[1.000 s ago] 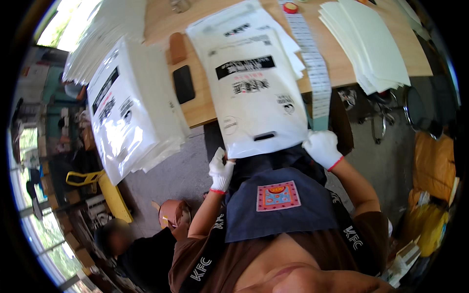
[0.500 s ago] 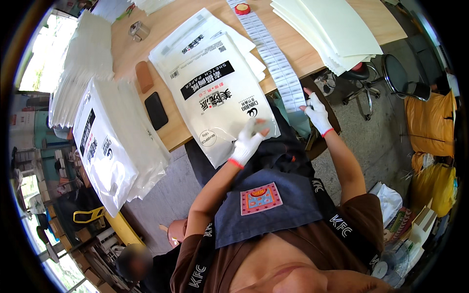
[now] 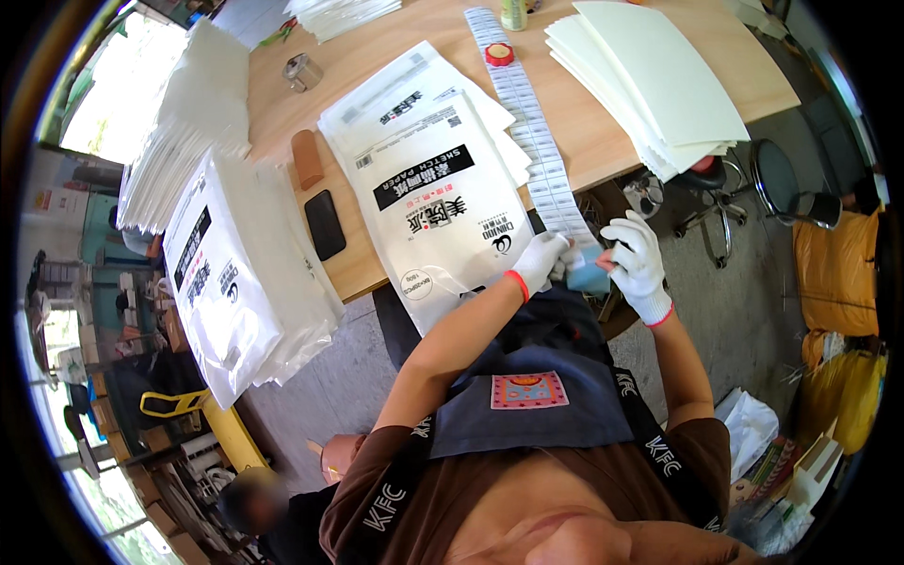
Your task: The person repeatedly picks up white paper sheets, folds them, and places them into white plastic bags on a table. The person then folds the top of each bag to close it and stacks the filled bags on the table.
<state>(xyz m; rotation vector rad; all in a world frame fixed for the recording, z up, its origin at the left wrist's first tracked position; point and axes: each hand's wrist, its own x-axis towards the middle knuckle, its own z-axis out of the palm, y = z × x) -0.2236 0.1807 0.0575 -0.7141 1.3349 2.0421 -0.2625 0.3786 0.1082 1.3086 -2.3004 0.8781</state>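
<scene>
A long strip of printed labels [image 3: 532, 122] runs down the table and hangs over its front edge, ending in a pale blue part [image 3: 589, 273]. At that lower end my left hand [image 3: 541, 264], in a white glove with bare fingertips, is closed on the strip. Just right of it, my right hand [image 3: 637, 268], gloved the same way, has its fingers curled and the tips pressed together; whatever they hold is too small to make out. Left of the strip lies a clear printed bag of white paper [image 3: 447, 202], its near end overhanging the edge by my left forearm.
A red round-topped object [image 3: 499, 54] sits on the strip. White sheets [image 3: 659, 80] are stacked at right. Further left are a phone [image 3: 326, 225], a brown block [image 3: 306, 159], a metal container [image 3: 302, 72] and piled packed bags [image 3: 235, 273]. Another person [image 3: 292, 518] is at lower left.
My left hand has left the printed bag and moved right to the strip's lower end. My right hand's fingers have curled in beside it. The whole view has shifted slightly.
</scene>
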